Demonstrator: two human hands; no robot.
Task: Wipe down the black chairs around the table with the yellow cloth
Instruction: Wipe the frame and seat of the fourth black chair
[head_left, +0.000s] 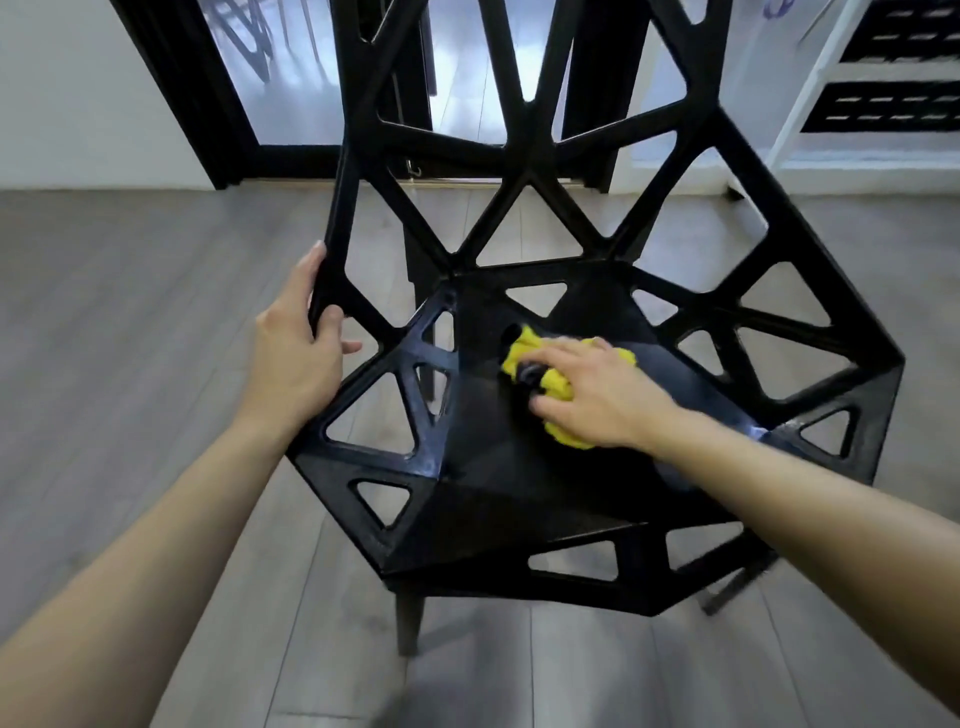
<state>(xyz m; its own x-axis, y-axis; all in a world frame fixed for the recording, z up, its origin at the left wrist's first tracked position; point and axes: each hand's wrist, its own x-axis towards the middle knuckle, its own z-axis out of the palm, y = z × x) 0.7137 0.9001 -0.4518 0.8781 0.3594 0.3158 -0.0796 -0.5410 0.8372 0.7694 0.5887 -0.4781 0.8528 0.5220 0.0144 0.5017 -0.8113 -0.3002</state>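
Black chair mid-wipe, yellow cloth bunched on the seat.

Right hand pressing down on the cloth with fingers curled over and into it, near the seat's middle hole. Left hand wrapped around a strut of the open frame, just left of the cloth hand, steadying the chair on the wood floor. Risks, as a judgement: cloth snagging in the hole or in a triangular cut-out beside the wiping hand, dragging through and dropping to the floor; fingertips catching on a cut-out edge; struts and backrest beyond the hand left dusty if only the flat seat gets wiped; chair sliding if the left grip loosens.
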